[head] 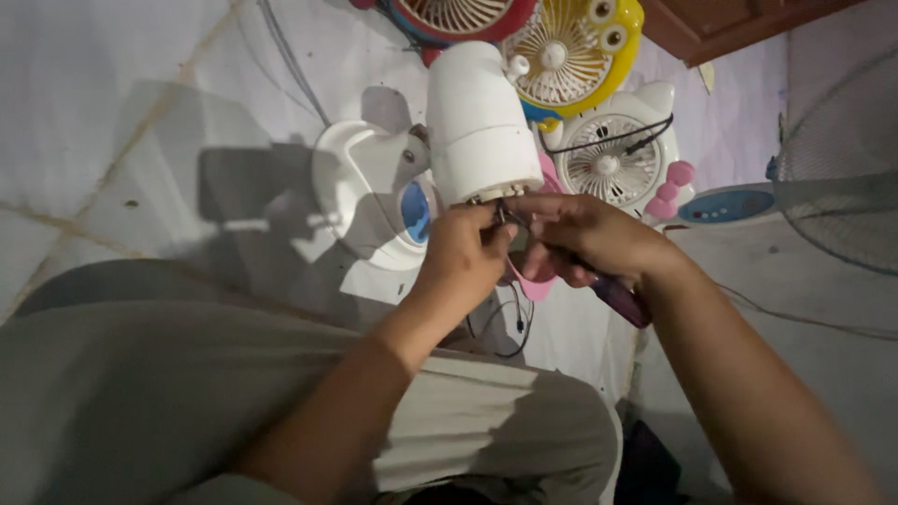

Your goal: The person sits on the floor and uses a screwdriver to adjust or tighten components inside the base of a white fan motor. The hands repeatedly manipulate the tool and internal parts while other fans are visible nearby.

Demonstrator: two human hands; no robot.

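At frame centre, the left hand (465, 257) pinches wires under the white fan motor housing (480, 122) while the right hand (585, 238) grips a purple-handled tool (619, 299).

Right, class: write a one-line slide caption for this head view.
Two hands work a purple-handled tool at a white fan motor housing's open end.

The white motor housing (479, 122) looks like smooth, slightly glossy plastic, as does the white fan base (360, 187) beside it. The small yellow fan (571, 56) and the white-and-pink fan (617, 159) have shiny moulded plastic grilles. The tool (619, 297) has a dark purple handle, probably plastic, though shadow obscures it. The floor (112, 122) is pale, matt tile. The trousers (187, 393) are dull woven cloth.
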